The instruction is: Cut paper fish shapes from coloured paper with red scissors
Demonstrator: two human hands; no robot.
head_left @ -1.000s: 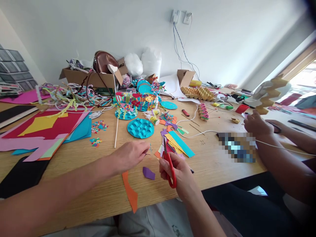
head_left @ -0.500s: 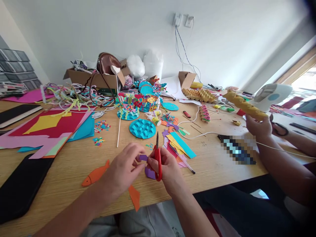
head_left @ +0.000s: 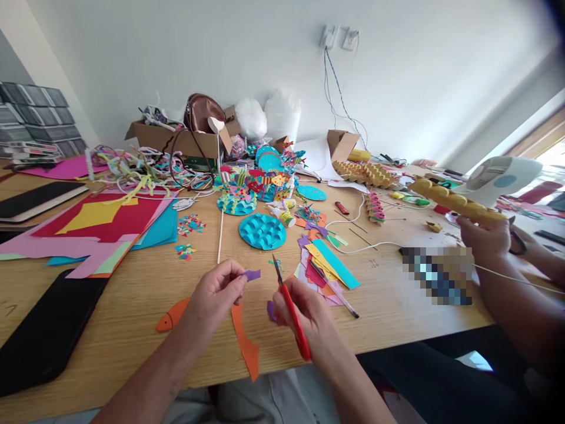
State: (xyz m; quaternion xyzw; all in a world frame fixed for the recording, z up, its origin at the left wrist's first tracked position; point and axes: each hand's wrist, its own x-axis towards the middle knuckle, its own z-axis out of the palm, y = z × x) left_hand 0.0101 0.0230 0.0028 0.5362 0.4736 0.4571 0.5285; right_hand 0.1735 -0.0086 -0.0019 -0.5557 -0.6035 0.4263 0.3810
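Between its thumb and fingers, my left hand [head_left: 222,284] pinches a small purple paper piece [head_left: 253,275]. My right hand [head_left: 309,310] is closed round red-handled scissors [head_left: 292,315], whose blades point up and away, apart from the paper. Another purple scrap [head_left: 271,310] lies on the table just left of my right hand. An orange paper fish [head_left: 173,316] is partly hidden behind my left forearm. An orange paper offcut [head_left: 245,344] lies between my forearms, near the table's front edge.
Paper strips with a pen [head_left: 339,294] lie right of my hands. Beyond are a blue cardboard disc [head_left: 262,231] and a glue bottle [head_left: 285,217]. Coloured sheets [head_left: 106,235] and a black case [head_left: 48,335] sit left. At right, another person's hand [head_left: 483,238] holds a yellow egg-carton strip [head_left: 459,203].
My hands have moved apart, the left taking the purple piece with it. The scissors have tilted, their tips leaning left. The whole view has shifted slightly.
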